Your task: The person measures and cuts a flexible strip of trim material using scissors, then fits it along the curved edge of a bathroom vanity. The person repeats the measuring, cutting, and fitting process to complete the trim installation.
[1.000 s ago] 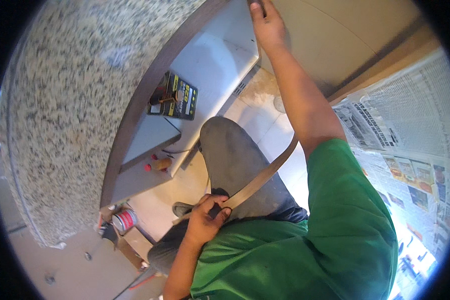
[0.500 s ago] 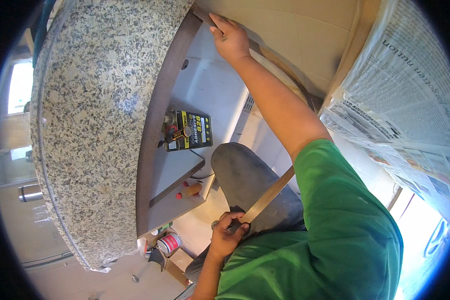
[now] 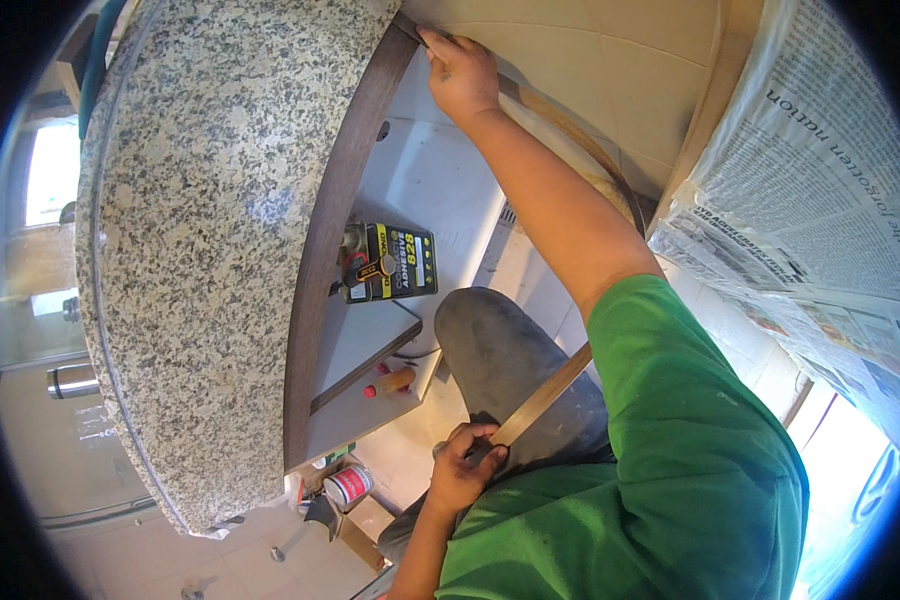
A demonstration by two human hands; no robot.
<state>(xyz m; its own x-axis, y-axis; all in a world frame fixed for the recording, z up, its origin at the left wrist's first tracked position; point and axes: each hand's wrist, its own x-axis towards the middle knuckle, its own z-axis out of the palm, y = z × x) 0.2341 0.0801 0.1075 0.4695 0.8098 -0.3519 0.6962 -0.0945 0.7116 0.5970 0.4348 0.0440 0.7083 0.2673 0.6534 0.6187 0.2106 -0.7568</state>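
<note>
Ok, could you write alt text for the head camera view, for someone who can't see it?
A person's left fingers and right fingers hold a long, curving brown strip near a speckled countertop. A black-and-yellow tin stands in the open cabinet beneath.

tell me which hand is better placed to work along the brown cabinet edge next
Probably the right hand: it is beside the brown edge, while the left hand holds the strip over the grey trouser leg.

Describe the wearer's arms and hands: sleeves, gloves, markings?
Left hand and right hand are both ungloved, with no watch on either visible wrist. The right arm has a plain green short sleeve; visible forearms are bare. Left sleeve unclear. A small dark mark shows on the right hand, nature unclear.
</note>
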